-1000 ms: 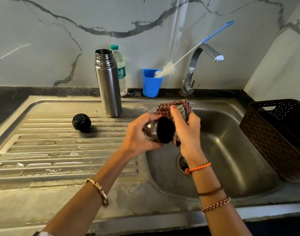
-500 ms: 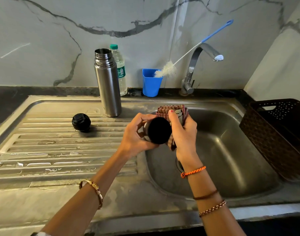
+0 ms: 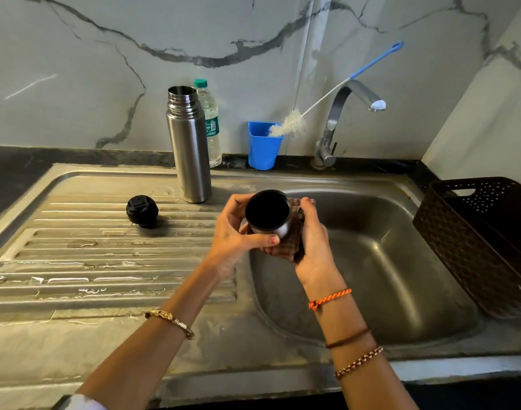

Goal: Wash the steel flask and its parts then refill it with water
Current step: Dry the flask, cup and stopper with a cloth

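Gripped in the left hand [image 3: 234, 232], fingers and thumb curled round its steel wall, the flask cup [image 3: 268, 213] (dark mouth tilted toward the camera), over the sink [image 3: 371, 291] edge; pressed to its far side, a checked cloth [image 3: 291, 242] clutched by the right hand [image 3: 314, 241]. Standing upright and uncapped on the wet draining board [image 3: 105, 261], the steel flask [image 3: 189, 143], with its black stopper [image 3: 142, 210] lying well to the left. Behind, a plastic bottle [image 3: 209, 119], a blue cup [image 3: 263, 149] holding a bottle brush [image 3: 288, 124], the tap [image 3: 342, 113], and at right a brown basket [image 3: 475, 232].

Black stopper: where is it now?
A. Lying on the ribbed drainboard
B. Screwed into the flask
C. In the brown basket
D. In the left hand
A: the stopper lies on the drainboard, left of the open flask.
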